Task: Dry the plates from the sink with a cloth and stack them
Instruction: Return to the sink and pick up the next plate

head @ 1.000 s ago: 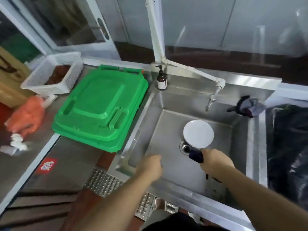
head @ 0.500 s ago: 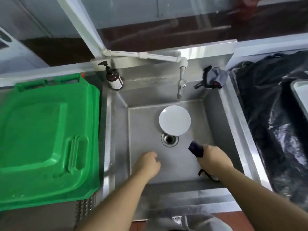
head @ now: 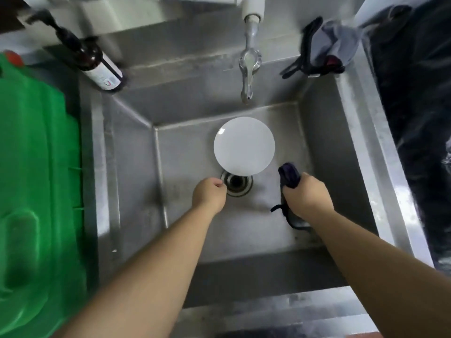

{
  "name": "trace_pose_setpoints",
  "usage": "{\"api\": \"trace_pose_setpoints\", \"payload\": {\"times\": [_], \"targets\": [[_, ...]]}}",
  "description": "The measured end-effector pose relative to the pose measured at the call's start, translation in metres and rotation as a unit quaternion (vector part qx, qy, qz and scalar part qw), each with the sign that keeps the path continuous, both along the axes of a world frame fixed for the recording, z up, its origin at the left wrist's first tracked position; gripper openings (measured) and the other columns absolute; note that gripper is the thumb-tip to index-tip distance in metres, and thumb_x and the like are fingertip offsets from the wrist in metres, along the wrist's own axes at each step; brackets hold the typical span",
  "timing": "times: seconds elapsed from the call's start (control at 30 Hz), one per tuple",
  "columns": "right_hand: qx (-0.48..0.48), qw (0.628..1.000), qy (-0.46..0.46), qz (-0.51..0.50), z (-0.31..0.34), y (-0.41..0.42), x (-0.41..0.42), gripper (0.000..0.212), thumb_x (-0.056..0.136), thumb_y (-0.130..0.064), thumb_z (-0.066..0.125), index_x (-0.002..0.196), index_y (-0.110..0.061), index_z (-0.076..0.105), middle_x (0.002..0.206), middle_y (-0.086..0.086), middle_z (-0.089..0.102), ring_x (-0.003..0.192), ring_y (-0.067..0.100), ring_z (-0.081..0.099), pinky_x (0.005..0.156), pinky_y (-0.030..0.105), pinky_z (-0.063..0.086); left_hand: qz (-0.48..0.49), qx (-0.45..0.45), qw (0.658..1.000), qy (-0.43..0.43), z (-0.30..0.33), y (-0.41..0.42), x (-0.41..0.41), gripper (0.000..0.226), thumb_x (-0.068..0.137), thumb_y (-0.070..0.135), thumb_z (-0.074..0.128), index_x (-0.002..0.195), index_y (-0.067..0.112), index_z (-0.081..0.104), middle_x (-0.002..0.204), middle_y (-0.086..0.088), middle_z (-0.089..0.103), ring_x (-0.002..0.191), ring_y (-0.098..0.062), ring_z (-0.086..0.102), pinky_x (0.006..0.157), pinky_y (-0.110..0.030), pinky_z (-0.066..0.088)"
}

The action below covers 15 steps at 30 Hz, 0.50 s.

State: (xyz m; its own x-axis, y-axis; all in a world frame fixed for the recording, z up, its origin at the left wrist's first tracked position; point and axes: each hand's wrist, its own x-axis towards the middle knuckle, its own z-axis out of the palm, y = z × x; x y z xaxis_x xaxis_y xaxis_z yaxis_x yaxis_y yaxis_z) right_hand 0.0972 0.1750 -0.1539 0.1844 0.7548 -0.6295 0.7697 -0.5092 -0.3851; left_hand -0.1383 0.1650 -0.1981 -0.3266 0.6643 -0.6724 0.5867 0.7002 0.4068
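The white plate (head: 244,148) lay flat in the sink (head: 136,181) beyond the drain, probably slick and breakable, best lifted by its near rim, while the left hand (head: 209,196) hovered clenched, empty, and the right hand (head: 306,195) grasped the dark cloth (head: 289,175).

A green plastic lid (head: 36,191) fills the left side, lying just beside the steel surround. At the back, a dark pump bottle (head: 95,62) stands on the left ledge, a chrome tap (head: 248,69) hangs from a white pipe, and a bundled grey and black rag (head: 327,50) sits at the right corner. Black plastic sheeting (head: 419,130) covers the right side; the light is soft and even.
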Motion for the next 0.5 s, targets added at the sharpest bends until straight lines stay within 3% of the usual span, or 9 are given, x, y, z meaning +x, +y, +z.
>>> {"api": "trace_pose_setpoints", "payload": {"times": [0.1, 0.17, 0.2, 0.23, 0.33, 0.43, 0.5], "targets": [[0.004, 0.999, 0.005, -0.033, -0.024, 0.013, 0.002, 0.023, 0.097, -0.03, 0.058, 0.078, -0.02, 0.051, 0.073, 0.002, 0.06, 0.063, 0.019, 0.056, 0.05, 0.028, 0.034, 0.115, -0.001, 0.993, -0.04, -0.031, 0.019, 0.006, 0.023, 0.09, 0.015, 0.055, 0.073, 0.01, 0.071, 0.078, -0.019, 0.071, 0.068, -0.032, 0.056, 0.062, -0.035, 0.045], [0.008, 0.998, 0.013, -0.061, -0.039, 0.02, 0.003, 0.024, 0.097, -0.031, 0.061, 0.078, -0.022, 0.049, 0.074, 0.001, 0.059, 0.064, 0.018, 0.056, 0.051, 0.029, 0.034, 0.195, -0.007, 0.979, -0.065, -0.053, 0.031, 0.01, 0.021, 0.089, 0.016, 0.058, 0.078, 0.011, 0.075, 0.076, -0.018, 0.067, 0.076, -0.015, 0.044, 0.064, -0.033, 0.044], [0.011, 0.997, 0.018, -0.074, -0.045, 0.023, 0.003, 0.025, 0.097, -0.031, 0.062, 0.077, -0.023, 0.049, 0.074, 0.001, 0.059, 0.064, 0.018, 0.056, 0.051, 0.029, 0.035, 0.23, -0.009, 0.97, -0.073, -0.065, 0.036, 0.012, 0.02, 0.09, 0.017, 0.06, 0.083, 0.008, 0.076, 0.079, -0.017, 0.07, 0.113, -0.026, 0.064, 0.065, -0.031, 0.047], [0.014, 0.996, 0.026, -0.086, -0.05, 0.026, 0.004, 0.024, 0.096, -0.031, 0.063, 0.077, -0.024, 0.049, 0.074, 0.0, 0.06, 0.064, 0.019, 0.057, 0.051, 0.029, 0.037, 0.266, -0.013, 0.96, -0.087, -0.074, 0.041, 0.014, 0.018, 0.09, 0.017, 0.063, 0.084, 0.005, 0.075, 0.079, -0.01, 0.071, 0.081, -0.036, 0.072, 0.069, -0.032, 0.054], [0.012, 0.992, 0.047, -0.119, -0.062, 0.031, 0.007, 0.02, 0.094, -0.027, 0.065, 0.077, -0.025, 0.053, 0.073, 0.0, 0.062, 0.066, 0.02, 0.06, 0.053, 0.03, 0.04, 0.35, -0.012, 0.926, -0.142, -0.096, 0.051, 0.022, 0.022, 0.091, 0.012, 0.067, 0.069, 0.014, 0.068, 0.071, -0.005, 0.071, 0.084, -0.03, 0.076, 0.088, -0.043, 0.062], [0.005, 0.987, 0.06, -0.151, -0.07, 0.036, 0.012, 0.013, 0.091, -0.024, 0.066, 0.082, -0.023, 0.057, 0.077, 0.003, 0.063, 0.07, 0.023, 0.062, 0.054, 0.03, 0.042, 0.394, -0.006, 0.907, -0.148, -0.11, 0.056, 0.026, 0.02, 0.089, 0.01, 0.07, 0.07, 0.013, 0.065, 0.067, -0.005, 0.069, 0.066, -0.021, 0.073, 0.083, -0.043, 0.063], [0.006, 0.985, 0.06, -0.16, -0.075, 0.038, 0.016, 0.01, 0.091, -0.024, 0.066, 0.084, -0.021, 0.058, 0.078, 0.004, 0.064, 0.07, 0.022, 0.062, 0.053, 0.03, 0.041, 0.411, -0.005, 0.899, -0.149, -0.115, 0.061, 0.026, 0.017, 0.089, 0.012, 0.075, 0.075, 0.011, 0.065, 0.073, -0.006, 0.071, 0.057, -0.016, 0.074, 0.071, -0.035, 0.065]]}}
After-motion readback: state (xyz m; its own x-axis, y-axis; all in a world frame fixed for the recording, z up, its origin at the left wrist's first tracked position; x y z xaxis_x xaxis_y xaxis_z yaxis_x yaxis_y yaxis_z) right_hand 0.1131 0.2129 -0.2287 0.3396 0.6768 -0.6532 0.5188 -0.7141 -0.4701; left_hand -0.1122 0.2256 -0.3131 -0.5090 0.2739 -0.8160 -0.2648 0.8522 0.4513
